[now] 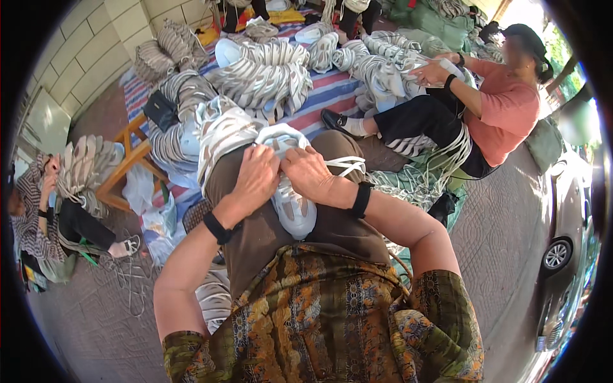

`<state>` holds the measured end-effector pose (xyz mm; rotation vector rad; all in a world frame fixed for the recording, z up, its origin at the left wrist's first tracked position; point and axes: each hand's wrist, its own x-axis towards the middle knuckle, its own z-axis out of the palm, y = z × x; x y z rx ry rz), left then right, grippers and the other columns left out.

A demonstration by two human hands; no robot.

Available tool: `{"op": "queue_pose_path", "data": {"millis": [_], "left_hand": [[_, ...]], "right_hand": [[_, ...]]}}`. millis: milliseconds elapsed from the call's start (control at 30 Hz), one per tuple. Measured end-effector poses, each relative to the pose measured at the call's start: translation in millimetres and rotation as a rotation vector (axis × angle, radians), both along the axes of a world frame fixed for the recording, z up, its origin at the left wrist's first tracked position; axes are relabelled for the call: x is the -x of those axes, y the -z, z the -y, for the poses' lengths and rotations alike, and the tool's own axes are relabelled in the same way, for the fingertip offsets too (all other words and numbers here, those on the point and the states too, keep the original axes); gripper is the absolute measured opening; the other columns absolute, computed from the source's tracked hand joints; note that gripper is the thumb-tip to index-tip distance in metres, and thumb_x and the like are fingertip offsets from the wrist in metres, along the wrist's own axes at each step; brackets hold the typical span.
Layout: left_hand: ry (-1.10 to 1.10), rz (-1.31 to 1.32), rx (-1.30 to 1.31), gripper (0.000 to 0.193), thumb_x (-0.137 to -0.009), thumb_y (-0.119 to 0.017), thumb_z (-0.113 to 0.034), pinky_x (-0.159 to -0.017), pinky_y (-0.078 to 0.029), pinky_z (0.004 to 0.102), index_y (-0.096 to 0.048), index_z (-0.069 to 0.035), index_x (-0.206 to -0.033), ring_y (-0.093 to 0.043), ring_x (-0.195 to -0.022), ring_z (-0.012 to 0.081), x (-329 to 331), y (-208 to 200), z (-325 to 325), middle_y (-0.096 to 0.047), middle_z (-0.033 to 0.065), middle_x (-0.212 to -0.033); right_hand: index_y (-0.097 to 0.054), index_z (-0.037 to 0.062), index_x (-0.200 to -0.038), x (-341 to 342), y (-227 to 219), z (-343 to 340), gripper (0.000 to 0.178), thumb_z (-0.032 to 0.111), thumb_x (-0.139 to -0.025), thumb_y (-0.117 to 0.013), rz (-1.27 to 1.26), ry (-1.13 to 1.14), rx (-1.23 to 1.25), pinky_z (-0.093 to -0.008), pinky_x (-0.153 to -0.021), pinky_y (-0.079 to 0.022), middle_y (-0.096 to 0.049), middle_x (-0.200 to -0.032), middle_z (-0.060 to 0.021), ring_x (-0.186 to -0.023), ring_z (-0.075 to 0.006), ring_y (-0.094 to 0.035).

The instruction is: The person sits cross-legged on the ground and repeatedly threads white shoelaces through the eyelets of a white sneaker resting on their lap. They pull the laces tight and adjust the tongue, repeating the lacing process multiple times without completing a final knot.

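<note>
A white and grey sneaker (294, 214) rests on my lap between my thighs, its toe pointing toward me. My left hand (258, 172) is closed in a pinch at its lacing area, on the left side. Close beside it, my right hand (310, 172) is closed on the right side of the same area. The fingertips almost meet, and they hide whether lace or edge is pinched. White laces (345, 165) trail over my right thigh. A curved bundle of white shoe uppers (220, 134) lies across my left thigh.
Stacked shoe uppers (271, 73) lie on a striped sheet (325, 102) ahead. A wooden stool (132, 153) stands left. A co-worker in a pink shirt (507, 121) sits right, another person (38, 217) far left. Loose laces (415, 185) pile right of my knee; a car (559, 249) stands beyond.
</note>
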<state>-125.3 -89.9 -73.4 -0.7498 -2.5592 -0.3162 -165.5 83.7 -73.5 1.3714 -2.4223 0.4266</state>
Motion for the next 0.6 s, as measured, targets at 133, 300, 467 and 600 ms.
{"op": "queue_pose_path", "data": {"millis": [133, 300, 467, 600], "left_hand": [[0.024, -0.054, 0.102, 0.024, -0.067, -0.067, -0.012, -0.094, -0.037, 0.0438, -0.059, -0.001, -0.087, -0.049, -0.100, 0.0302, -5.3, -7.3, 5.8, -0.053, 0.0134, -0.095], [-0.092, -0.103, 0.151, 0.025, -0.068, -0.067, -0.013, -0.094, -0.038, 0.0457, -0.057, -0.002, -0.088, -0.049, -0.104, 0.0325, -40.9, -23.0, 41.9, -0.054, 0.0140, -0.098], [-0.373, -0.141, 0.036, 0.017, -0.070, -0.063, 0.000, -0.079, -0.042, 0.0430, -0.052, -0.003, -0.083, -0.052, -0.089, 0.0350, -114.1, -23.7, 138.5, -0.052, 0.0147, -0.087], [-0.523, 0.012, -0.071, 0.019, -0.069, -0.062, 0.005, -0.076, -0.044, 0.0421, -0.050, -0.003, -0.082, -0.053, -0.087, 0.0346, -184.2, -1.5, 168.5, -0.052, 0.0142, -0.085]], "right_hand": [[-0.061, 0.0084, -0.089, 3.3, -14.9, -10.3, 0.012, 0.008, -0.077, -0.061, 0.157, 0.051, 0.056, -0.0433, -0.070, -0.049, -0.062, -0.078, -0.0142, -0.078, -0.0299, -0.065], [-0.063, 0.0055, -0.097, 32.9, -17.3, -40.4, 0.012, 0.007, -0.086, -0.063, 0.689, -0.248, 0.487, -0.0265, -0.058, -0.044, -0.058, -0.071, 0.0032, -0.066, -0.0060, -0.053], [-0.065, 0.0025, -0.099, 25.5, -74.7, -70.5, 0.016, 0.015, -0.094, -0.058, 1.073, -0.146, 0.502, -0.0211, -0.064, -0.037, -0.051, -0.072, 0.0049, -0.069, -0.0041, -0.045], [-0.065, 0.0016, -0.099, 27.7, -72.7, -65.9, 0.018, 0.017, -0.095, -0.058, 1.124, -0.266, 0.498, -0.0209, -0.066, -0.037, -0.050, -0.073, 0.0046, -0.068, -0.0048, -0.044]]}}
